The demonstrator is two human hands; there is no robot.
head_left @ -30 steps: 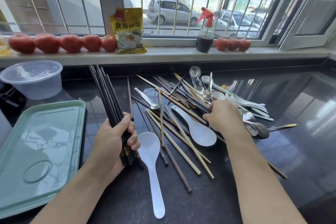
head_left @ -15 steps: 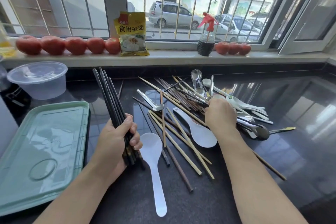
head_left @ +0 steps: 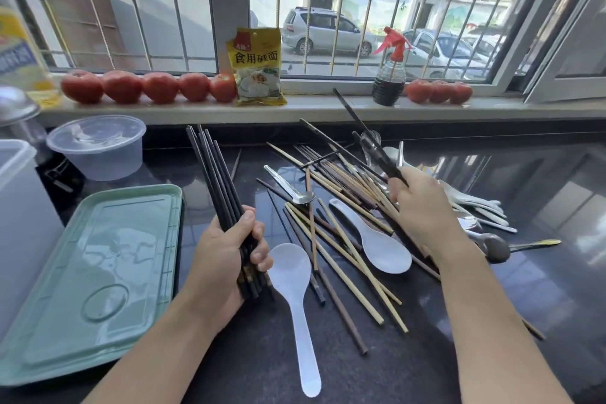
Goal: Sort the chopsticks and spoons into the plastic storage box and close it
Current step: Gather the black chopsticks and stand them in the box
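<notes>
My left hand (head_left: 226, 256) grips a bundle of several black chopsticks (head_left: 213, 174), tips pointing up and away. Further right, my right hand (head_left: 423, 203) pinches a single black chopstick (head_left: 364, 128) lifted above the pile, its tip slanting toward the sill. A heap of bamboo and dark chopsticks (head_left: 334, 207) lies on the black counter, mixed with white plastic spoons (head_left: 295, 289) and metal spoons (head_left: 295, 193). The green lid (head_left: 91, 272) lies flat at the left. A corner of the clear plastic storage box (head_left: 16, 207) shows at the far left edge.
A round clear container (head_left: 98, 147) stands behind the lid. Tomatoes (head_left: 147, 87), a yellow food packet (head_left: 257, 69) and a red-topped spray bottle (head_left: 390, 75) line the window sill. More white and metal spoons (head_left: 482, 213) lie right of the pile.
My right hand has lifted one black chopstick out of the pile, where before it reached down among the utensils. My left hand still holds its bundle.
</notes>
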